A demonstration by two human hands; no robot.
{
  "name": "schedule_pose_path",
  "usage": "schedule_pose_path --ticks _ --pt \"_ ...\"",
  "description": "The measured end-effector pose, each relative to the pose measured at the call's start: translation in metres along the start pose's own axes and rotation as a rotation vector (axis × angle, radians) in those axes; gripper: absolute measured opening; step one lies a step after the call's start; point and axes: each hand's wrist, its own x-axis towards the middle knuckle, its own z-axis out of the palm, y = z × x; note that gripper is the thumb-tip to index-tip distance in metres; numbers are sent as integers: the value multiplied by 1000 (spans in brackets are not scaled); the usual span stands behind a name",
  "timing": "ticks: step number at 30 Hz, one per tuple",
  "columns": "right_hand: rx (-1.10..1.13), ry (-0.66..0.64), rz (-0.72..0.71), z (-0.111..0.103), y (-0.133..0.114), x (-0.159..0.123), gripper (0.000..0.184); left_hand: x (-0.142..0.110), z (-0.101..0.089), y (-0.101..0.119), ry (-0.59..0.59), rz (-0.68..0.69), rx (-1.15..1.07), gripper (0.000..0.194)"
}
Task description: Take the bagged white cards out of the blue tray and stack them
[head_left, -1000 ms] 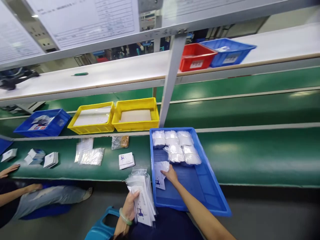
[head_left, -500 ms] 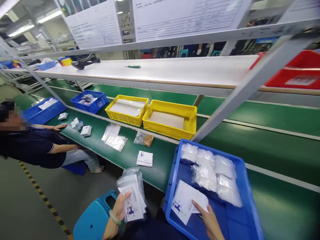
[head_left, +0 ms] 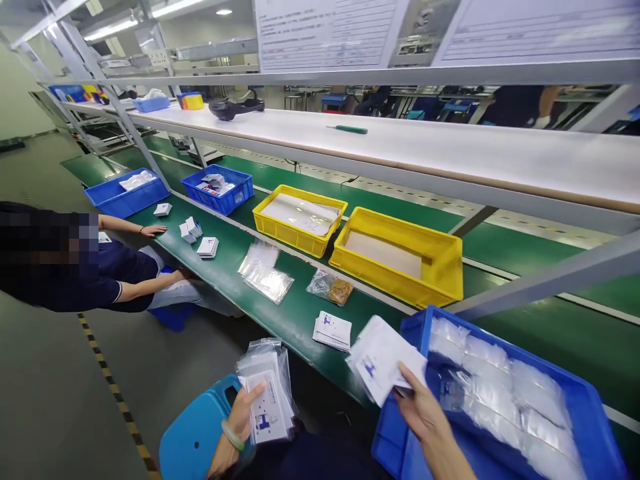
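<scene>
My left hand (head_left: 245, 410) is closed around a fanned bundle of white printed booklets in clear plastic bags (head_left: 267, 393), held in front of the bench. In my right hand (head_left: 420, 403) is a stack of white printed booklets (head_left: 383, 353), pinched with the thumb on top, over the near left rim of the blue bin. The blue bin (head_left: 400, 440) holds several bundles of clear plastic bags (head_left: 500, 383). A short pile of printed booklets (head_left: 333, 330) lies on the green bench just beyond the stack in my right hand.
Flat plastic bags (head_left: 267, 273) and a bag with brownish contents (head_left: 340, 291) lie on the bench (head_left: 280, 320). Behind them stand two yellow bins (head_left: 395, 283). A co-worker (head_left: 110, 267) sits at the left. A blue stool (head_left: 195, 433) is beside me. A white shelf (head_left: 300, 133) crosses above.
My right hand has lifted its booklets up and out of the blue bin towards the bench. My left hand keeps its bagged bundle almost in place. The view has turned left.
</scene>
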Motion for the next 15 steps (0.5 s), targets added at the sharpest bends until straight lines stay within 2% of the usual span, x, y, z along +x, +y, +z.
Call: schedule_pose_path --ticks 4,8,11,15 --pt "-103 -113 62 104 48 38 29 -2 -25 6 73 -19 -7 42" --pt "-187 -162 117 187 89 64 28 -9 -46 14 196 -26 -68 74" --pt "-247 -166 121 225 111 81 32 -18 -55 19 300 -37 -155 93" --pt "-323 -187 89 249 124 106 34 -23 -52 24 410 -18 -222 111"
